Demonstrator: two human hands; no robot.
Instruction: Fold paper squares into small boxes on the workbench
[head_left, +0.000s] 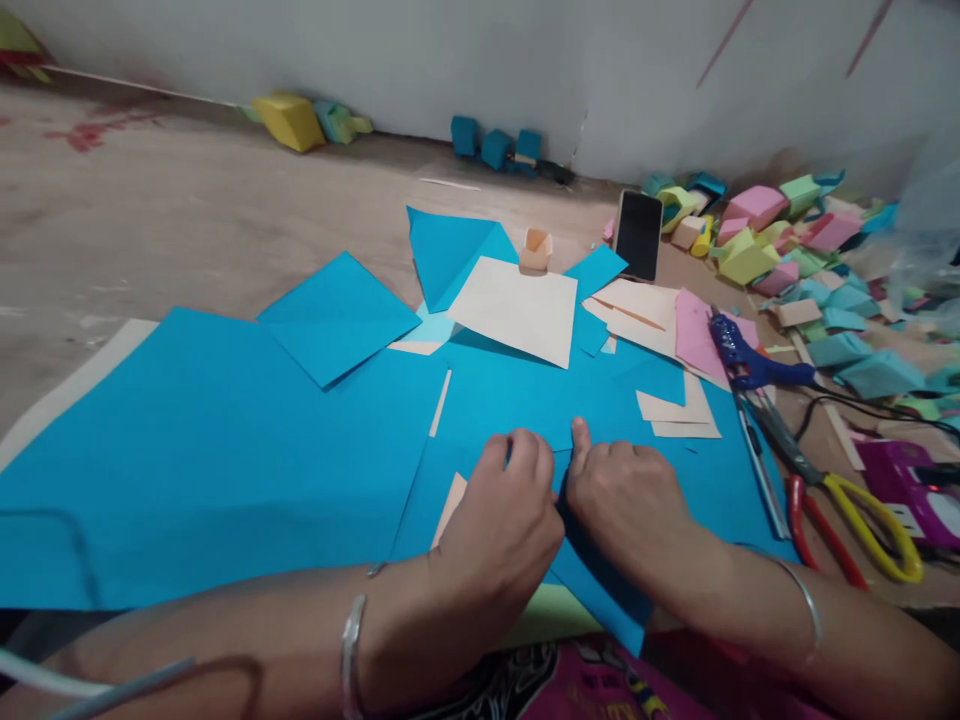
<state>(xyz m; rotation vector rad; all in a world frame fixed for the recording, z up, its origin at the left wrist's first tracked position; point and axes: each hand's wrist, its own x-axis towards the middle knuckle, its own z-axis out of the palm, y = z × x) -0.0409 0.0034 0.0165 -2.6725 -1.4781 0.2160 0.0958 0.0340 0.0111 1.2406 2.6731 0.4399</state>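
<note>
A strip of blue paper (609, 592) hangs toward me between my two hands, its lower end curling over the front edge. My left hand (508, 515) is closed, fingers curled down at the strip's left side; its fingertips are mostly hidden. My right hand (630, 500) is closed on the strip from the right, thumb pointing up and away. Under both hands lies a large blue sheet (510, 395). A cream paper square (517, 308) rests beyond them, with a small folded peach paper box (536, 250) behind it.
To the right lie a blue glue gun (750, 355), yellow-handled scissors (874, 525), red-handled pliers (821, 530) and a craft knife (763, 470). A phone (637, 235) leans at the back. Folded paper pieces (810, 250) heap at right. Another blue sheet (210, 460) covers the left.
</note>
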